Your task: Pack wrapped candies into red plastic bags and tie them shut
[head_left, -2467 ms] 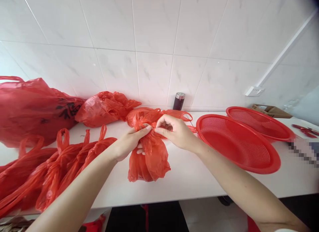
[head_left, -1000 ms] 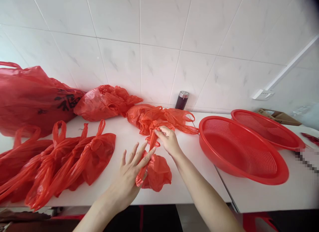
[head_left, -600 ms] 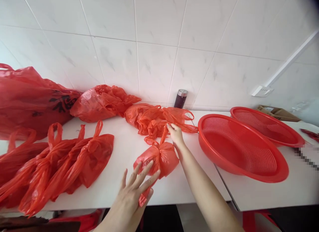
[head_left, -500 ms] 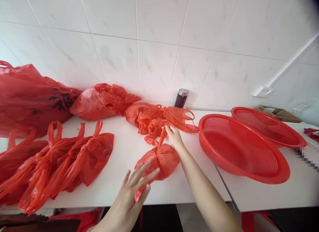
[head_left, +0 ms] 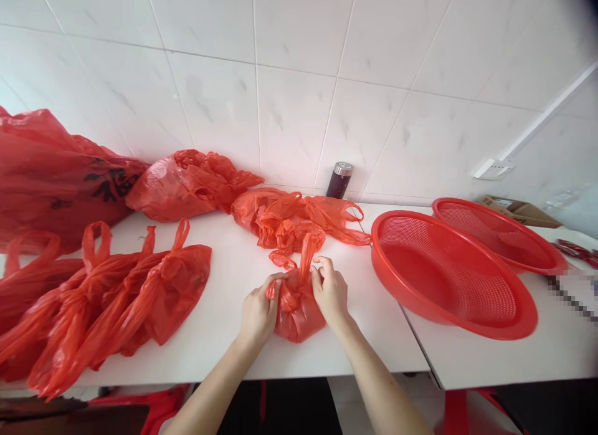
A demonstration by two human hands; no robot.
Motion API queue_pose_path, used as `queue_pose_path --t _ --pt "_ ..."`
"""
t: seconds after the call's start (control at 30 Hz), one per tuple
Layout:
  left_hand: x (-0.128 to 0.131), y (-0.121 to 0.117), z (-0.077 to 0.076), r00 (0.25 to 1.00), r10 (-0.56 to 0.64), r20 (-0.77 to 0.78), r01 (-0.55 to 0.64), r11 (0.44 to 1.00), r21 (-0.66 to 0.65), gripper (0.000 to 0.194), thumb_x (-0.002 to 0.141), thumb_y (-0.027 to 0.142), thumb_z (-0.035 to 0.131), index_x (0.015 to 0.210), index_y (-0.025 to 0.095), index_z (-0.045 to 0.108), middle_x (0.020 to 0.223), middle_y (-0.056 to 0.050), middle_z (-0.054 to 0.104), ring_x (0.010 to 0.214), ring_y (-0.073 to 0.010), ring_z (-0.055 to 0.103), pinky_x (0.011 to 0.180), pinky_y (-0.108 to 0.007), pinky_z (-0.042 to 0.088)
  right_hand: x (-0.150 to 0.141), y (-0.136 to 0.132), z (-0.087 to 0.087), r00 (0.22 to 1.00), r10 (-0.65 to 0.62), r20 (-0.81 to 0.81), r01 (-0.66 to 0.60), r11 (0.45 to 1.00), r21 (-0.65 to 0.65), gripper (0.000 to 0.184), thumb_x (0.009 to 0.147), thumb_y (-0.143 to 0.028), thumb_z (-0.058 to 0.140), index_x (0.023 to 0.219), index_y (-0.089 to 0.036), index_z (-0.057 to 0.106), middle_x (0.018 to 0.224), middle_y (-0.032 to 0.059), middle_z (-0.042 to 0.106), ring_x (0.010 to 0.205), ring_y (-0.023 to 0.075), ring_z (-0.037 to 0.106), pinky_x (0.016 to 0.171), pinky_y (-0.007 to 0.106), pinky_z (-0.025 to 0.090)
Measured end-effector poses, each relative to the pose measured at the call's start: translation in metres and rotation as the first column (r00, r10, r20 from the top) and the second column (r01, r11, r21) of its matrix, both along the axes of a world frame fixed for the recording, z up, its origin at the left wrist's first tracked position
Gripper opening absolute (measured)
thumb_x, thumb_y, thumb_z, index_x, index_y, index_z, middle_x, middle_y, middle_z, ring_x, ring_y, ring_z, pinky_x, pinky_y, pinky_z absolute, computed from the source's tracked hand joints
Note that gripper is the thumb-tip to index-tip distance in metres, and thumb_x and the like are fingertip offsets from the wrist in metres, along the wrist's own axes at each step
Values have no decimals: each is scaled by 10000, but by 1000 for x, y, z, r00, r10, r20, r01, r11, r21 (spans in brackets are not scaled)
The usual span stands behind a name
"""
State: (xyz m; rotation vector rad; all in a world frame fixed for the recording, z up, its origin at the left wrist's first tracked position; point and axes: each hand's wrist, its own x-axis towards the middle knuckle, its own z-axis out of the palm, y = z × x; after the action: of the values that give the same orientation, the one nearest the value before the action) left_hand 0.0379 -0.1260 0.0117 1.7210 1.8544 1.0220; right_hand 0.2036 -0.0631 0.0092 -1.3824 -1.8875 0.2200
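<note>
Both hands are pinching the knotted neck of a small red bag (head_left: 296, 307): the left hand (head_left: 258, 310) is gripping its left side, the right hand (head_left: 331, 291) its right. The bag is resting on the white bench (head_left: 233, 279) near the front edge. A red basket (head_left: 451, 273) is sitting to the right, tied bags (head_left: 116, 298) to the left.

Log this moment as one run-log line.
left hand: grips small red bag | right hand: grips same bag at knot | bag rests on white table | red basket right
</note>
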Motion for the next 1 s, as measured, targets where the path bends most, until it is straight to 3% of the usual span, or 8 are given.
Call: queue_pose_path --t 0.1,0.2,0.47,0.6,0.77,0.9,1.0 --pt "-11 11 0 994 75 -80 -80 995 -54 467 998 385 134 1200 269 540 907 -20 725 795 -180 678 721 -276 470 7 21 -3 997 -78 29 80 994 -75 248 936 -334 366 1079 -219 532 577 -30 576 544 177 546 548 252 317" --pt "-18 24 -3 974 109 -200 -131 986 -104 382 975 338 243 1118 248 586 862 -60 730 781 -240 680 683 -313 445 5 33 -7 995 -85 44 89 990 -107 250 909 -321 372 1084 -236 528 567 -44 565 493 166 506 514 248 267" --pt "-16 44 -3 902 55 -429 -136 978 -160 289 913 254 341 934 237 629 849 -83 725 740 -264 665 661 -333 410 1 44 -28 994 -85 74 94 988 -125 242 922 -324 339 1044 -262 539 612 -49 622 529 162 543 551 249 296" --pt "-19 48 -6 874 62 -482 -152 977 -149 296 917 250 339 876 220 631 847 -81 725 717 -257 662 680 -347 409 2 46 -32 990 -99 97 110 987 -120 255 950 -361 321 1051 -258 531 659 -44 652 555 155 568 565 245 301" --pt "-27 52 -8 852 62 -521 -132 986 -98 261 900 208 377 889 216 637 871 -65 723 773 -228 659 785 -360 391 -1 53 -28 979 -90 184 111 988 -105 185 914 -263 386 959 -236 563 582 -38 631 511 150 540 616 266 289" --pt "-33 56 -12 855 85 -512 -126 991 -45 272 894 196 380 929 192 649 918 -103 706 906 -267 630 882 -417 351 -5 62 -23 966 -77 247 102 991 -88 151 872 -197 434 870 -231 580 521 -34 605 497 152 524 645 286 277" --pt "-35 58 -15 877 115 -467 -135 991 -9 275 890 210 388 899 176 661 937 -129 687 950 -300 606 916 -460 334 -6 64 -23 966 -96 238 116 991 -70 189 914 -233 403 875 -230 589 588 -22 643 534 152 548 647 280 286"
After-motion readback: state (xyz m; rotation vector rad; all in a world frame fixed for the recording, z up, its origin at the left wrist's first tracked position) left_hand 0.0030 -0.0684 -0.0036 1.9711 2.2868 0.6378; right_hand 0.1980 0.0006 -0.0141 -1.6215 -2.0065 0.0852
